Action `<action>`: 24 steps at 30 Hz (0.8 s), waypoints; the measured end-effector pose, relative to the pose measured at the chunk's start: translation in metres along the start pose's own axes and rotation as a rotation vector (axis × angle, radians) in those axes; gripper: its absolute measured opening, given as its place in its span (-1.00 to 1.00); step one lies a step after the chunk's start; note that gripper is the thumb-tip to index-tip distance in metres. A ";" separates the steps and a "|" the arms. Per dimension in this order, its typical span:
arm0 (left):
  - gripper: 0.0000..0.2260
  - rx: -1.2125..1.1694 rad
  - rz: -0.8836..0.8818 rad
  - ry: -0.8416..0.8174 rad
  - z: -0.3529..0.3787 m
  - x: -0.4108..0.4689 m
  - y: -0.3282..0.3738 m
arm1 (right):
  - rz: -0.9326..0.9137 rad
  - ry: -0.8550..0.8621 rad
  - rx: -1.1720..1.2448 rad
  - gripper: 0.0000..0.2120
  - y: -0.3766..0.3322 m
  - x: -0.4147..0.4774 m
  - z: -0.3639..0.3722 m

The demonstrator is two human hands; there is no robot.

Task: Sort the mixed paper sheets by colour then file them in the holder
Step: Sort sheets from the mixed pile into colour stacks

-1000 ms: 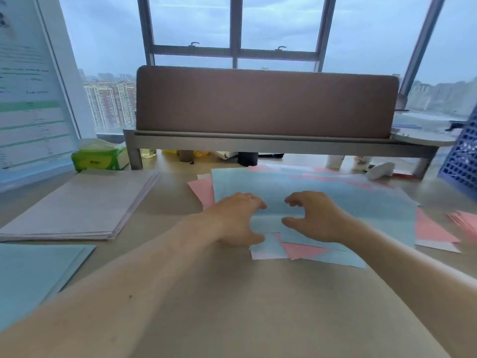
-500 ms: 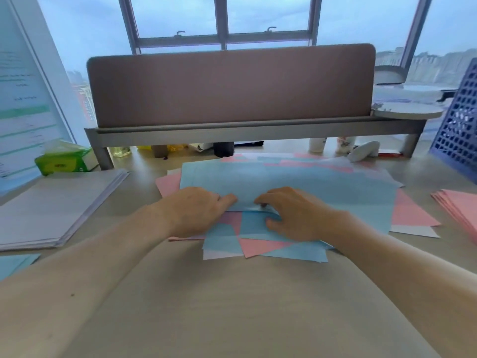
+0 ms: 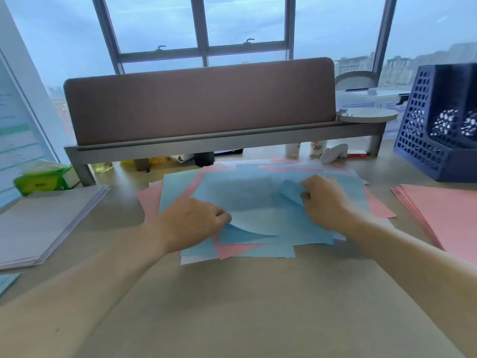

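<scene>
A mixed pile of blue, pink and white sheets (image 3: 247, 251) lies on the desk in front of me. The top blue sheet (image 3: 245, 200) is lifted and curled. My right hand (image 3: 326, 201) pinches its curled part, fingers closed on the paper. My left hand (image 3: 191, 220) grips the same sheet's near left edge, raised off the pile. A sorted pink stack (image 3: 444, 213) lies at the right, a white stack (image 3: 44, 220) at the left. The dark blue perforated holder (image 3: 426, 135) stands at the far right.
A grey desk shelf with a brown divider panel (image 3: 198, 104) runs across the back, small bottles under it. A green tissue pack (image 3: 44, 178) sits at the far left. A corner of a blue stack (image 3: 7, 281) shows at the left edge.
Both hands moved apart on the top blue sheet; the right hand went up and right and curled the paper up. The view shifted, so the holder and the pink stack show more fully.
</scene>
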State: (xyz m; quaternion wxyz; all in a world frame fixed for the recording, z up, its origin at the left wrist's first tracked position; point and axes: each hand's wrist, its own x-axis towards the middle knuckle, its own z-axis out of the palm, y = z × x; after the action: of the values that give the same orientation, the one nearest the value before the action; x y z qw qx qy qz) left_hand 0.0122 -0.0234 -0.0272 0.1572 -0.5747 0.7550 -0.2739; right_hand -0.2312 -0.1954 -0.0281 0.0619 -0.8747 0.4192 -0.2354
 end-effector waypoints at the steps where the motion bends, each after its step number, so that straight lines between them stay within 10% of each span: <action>1: -0.67 -0.005 0.035 0.031 0.002 0.000 0.004 | -0.036 0.104 0.000 -0.85 -0.001 0.004 -0.005; 4: -0.83 -0.060 0.095 0.130 0.000 0.006 0.023 | -0.225 0.267 0.032 -0.82 -0.023 0.010 -0.015; 9: -0.76 -0.089 0.078 0.356 -0.004 0.027 0.047 | -0.483 -0.137 0.048 -0.73 -0.062 -0.013 0.011; 19: -0.81 -0.371 -0.147 0.527 0.004 0.018 0.033 | -0.394 -0.338 -0.123 -0.56 -0.036 -0.028 0.016; 24: -0.32 -0.527 -0.380 0.465 -0.003 0.001 0.017 | -0.416 -0.362 -0.185 -0.59 -0.031 -0.021 0.013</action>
State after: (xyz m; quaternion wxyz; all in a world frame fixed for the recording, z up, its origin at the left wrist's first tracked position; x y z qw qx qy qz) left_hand -0.0025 -0.0204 -0.0348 -0.2240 -0.6474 0.6952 -0.2177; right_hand -0.2147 -0.1601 -0.0372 0.0062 -0.9716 0.2326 -0.0439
